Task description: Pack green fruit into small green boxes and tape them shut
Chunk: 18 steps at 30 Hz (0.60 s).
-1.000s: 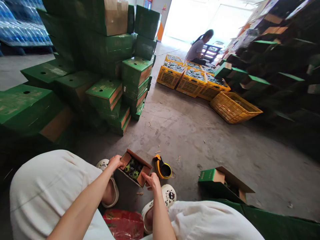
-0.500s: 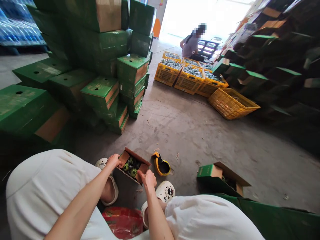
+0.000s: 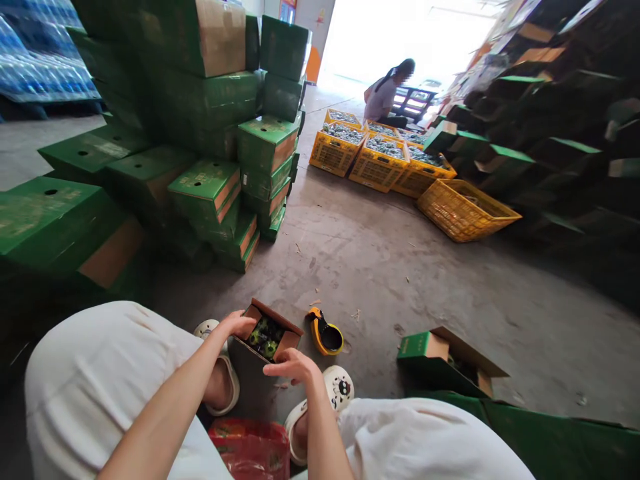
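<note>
A small open carton (image 3: 293, 325) with brown inner flaps stands on the floor between my feet, holding several green, dark-wrapped items (image 3: 265, 337). At the carton's left end is my left hand (image 3: 237, 325), its fingers stretched out over the edge and not wrapped round anything. My right hand (image 3: 293, 367) is at the near right corner, fingers apart and holding nothing. Just right of the carton lies a yellow-and-black tape dispenser (image 3: 326, 333). A red plastic bag (image 3: 250, 447) is between my shoes.
Green boxes (image 3: 205, 183) are stacked at the left, more at the far right. An open green carton (image 3: 417, 353) lies to the right. Filled yellow crates (image 3: 377, 163) and a tilted yellow basket (image 3: 460, 217) are ahead; a person (image 3: 383, 97) sits behind them.
Both hands have loosened from the carton's ends. My right hand has moved toward me and left, its fingers spreading. The view has shifted slightly.
</note>
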### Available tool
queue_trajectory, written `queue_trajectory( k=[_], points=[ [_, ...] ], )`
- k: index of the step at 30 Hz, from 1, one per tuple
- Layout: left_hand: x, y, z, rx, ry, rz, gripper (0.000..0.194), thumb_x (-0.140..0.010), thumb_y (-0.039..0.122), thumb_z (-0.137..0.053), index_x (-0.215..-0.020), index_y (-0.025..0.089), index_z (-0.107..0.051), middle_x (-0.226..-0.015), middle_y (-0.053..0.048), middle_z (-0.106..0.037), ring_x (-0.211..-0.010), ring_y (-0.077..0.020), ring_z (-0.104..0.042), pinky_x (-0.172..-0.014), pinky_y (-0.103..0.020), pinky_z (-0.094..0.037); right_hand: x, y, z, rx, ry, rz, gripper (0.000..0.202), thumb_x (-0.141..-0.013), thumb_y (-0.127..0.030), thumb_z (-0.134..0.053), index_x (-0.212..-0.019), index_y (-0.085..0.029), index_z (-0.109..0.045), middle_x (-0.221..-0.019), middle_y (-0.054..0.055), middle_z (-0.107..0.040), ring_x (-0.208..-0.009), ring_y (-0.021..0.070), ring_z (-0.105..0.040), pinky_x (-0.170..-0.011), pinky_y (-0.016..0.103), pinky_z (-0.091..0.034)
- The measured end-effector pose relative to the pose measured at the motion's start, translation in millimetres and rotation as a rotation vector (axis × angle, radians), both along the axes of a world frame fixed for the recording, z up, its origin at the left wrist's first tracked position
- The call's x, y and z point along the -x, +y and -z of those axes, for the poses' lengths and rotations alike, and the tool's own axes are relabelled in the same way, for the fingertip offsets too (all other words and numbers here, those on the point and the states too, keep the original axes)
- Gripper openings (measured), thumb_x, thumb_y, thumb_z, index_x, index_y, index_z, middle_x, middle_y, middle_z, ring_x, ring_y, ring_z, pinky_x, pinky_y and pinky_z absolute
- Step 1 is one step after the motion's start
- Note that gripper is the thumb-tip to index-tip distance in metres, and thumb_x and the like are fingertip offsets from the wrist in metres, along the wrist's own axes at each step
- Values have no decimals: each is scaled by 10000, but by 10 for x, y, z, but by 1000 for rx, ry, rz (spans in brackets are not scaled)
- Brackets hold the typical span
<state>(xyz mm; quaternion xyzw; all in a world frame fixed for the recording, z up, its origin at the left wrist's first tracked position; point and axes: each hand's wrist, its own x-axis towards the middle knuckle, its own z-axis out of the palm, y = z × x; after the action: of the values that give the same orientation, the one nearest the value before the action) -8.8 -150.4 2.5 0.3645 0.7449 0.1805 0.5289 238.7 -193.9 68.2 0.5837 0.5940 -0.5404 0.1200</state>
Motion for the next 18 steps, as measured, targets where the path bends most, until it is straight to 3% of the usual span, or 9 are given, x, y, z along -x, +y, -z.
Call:
queue_trajectory(
  k=[2, 5, 8, 11, 14, 18],
  points=[
    [7, -14, -4, 23, -30, -46, 444, -748, 358, -902, -1124, 170, -758, -1103, -93, -809, -1053, -304, -756, -763, -291, -592, 91, -74, 2, -177, -135, -54, 352, -782, -476, -874, -886, -183, -710, -1021, 70, -775, -962, 254, -730, -704, 247, -501],
    [63, -30, -19, 19, -72, -124, 616, -710, 407, -908, -1246, 168, -720, -1232, -130, -784, -1065, -303, -759, -744, -280, -584, 186, -180, 32, -398, -312, 12, 324, -918, -516, -753, -969, -197, -727, -1137, 129, -772, -1082, 295, -735, -806, 296, -499],
    [160, -31, -28, 20, -121, -173, 742, -742, 588, -835, -1329, 164, -670, -1306, -155, -746, -1005, -285, -777, -743, -306, -579, 218, -208, 37, -375, -334, 63, 373, -989, -572, -645, -1015, -213, -741, -1176, 151, -772, -1122, 319, -736, -834, 331, -503],
    [253, -30, -26, 19, -164, -167, 777, -702, 702, -802, -1272, 185, -700, -1315, -129, -740, -1103, -280, -749, -775, -300, -565, 244, -191, 15, -348, -350, 108, 429, -999, -618, -612, -1042, -216, -756, -1203, 166, -770, -1156, 343, -729, -866, 366, -511],
    [311, -41, -30, 13, -192, -135, 833, -606, 706, -858, -1233, 173, -726, -1291, -137, -751, -1224, -303, -693, -854, -314, -557, 272, -179, -4, -344, -365, 127, 439, -1002, -625, -611, -1055, -219, -770, -1205, 171, -772, -1173, 345, -726, -886, 379, -518],
    [337, -66, -34, -25, -291, 1, 1143, -449, 539, -985, -1461, 171, -605, -1362, -163, -723, -1305, -327, -650, -992, -354, -539, 274, -190, -1, -367, -380, 127, 457, -1001, -638, -611, -1076, -219, -777, -1184, 167, -780, -1160, 339, -735, -887, 374, -529]
  ],
)
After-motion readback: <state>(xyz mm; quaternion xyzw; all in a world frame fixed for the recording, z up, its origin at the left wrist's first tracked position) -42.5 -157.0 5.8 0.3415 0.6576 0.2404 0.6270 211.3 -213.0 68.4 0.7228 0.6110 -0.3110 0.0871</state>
